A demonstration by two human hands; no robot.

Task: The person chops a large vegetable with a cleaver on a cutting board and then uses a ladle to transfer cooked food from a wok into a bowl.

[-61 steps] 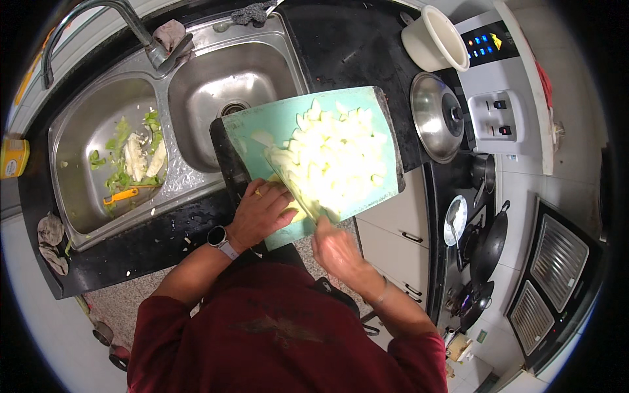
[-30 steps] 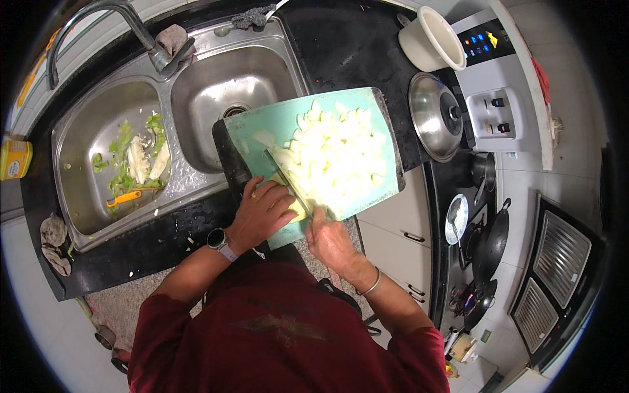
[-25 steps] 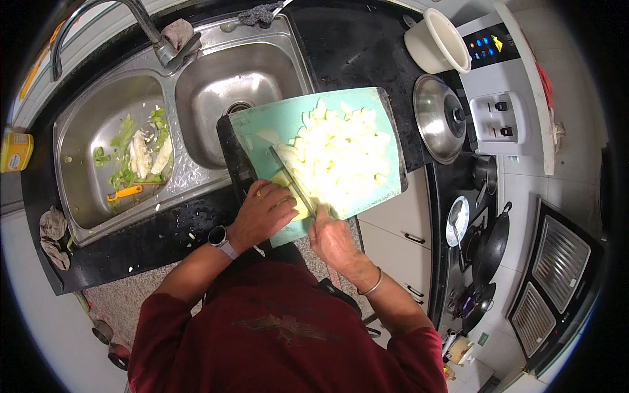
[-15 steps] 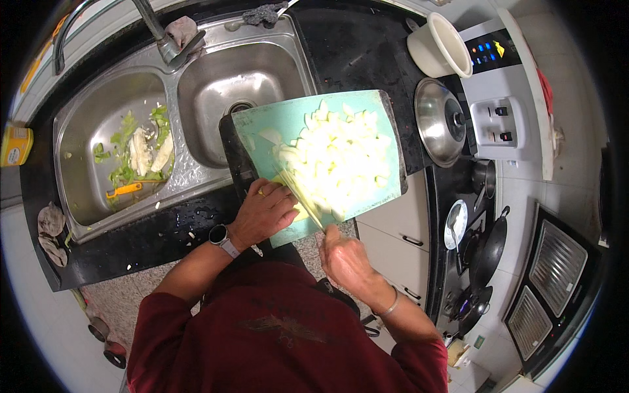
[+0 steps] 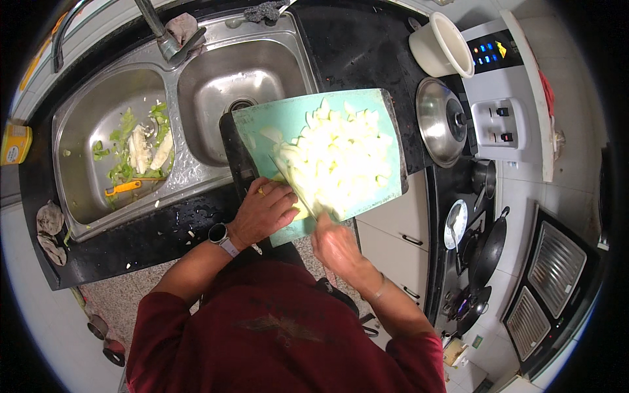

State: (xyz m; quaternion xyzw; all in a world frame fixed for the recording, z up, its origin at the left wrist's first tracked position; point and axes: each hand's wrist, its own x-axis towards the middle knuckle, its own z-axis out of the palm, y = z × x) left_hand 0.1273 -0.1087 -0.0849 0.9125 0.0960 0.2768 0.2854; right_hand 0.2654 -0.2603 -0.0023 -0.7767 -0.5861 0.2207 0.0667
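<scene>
Just beyond our dark red shirt (image 5: pixel 196 347), our left hand (image 5: pixel 265 213) clamps down with curled fingers on a pale yellow-green vegetable piece (image 5: pixel 301 211), mostly hidden beneath them near the close edge of a pale green rectangular cutting board (image 5: pixel 288 109). Our right hand (image 5: pixel 335 245), slightly blurred, is closed around the grip of a thin-bladed metal knife (image 5: pixel 294 188) — half a second ago it sat lower and farther right, and now it is nearer the left hand, which has stayed put. The blade slants between the held piece and a broad heap of pale chopped vegetable pieces (image 5: pixel 341 154), whose spread looks unchanged. Farther off, the double-bowl stainless steel sink (image 5: pixel 175 98) keeps its green leaf scraps (image 5: pixel 124 128) and orange-yellow handled tool (image 5: pixel 123 188) — all as before.
</scene>
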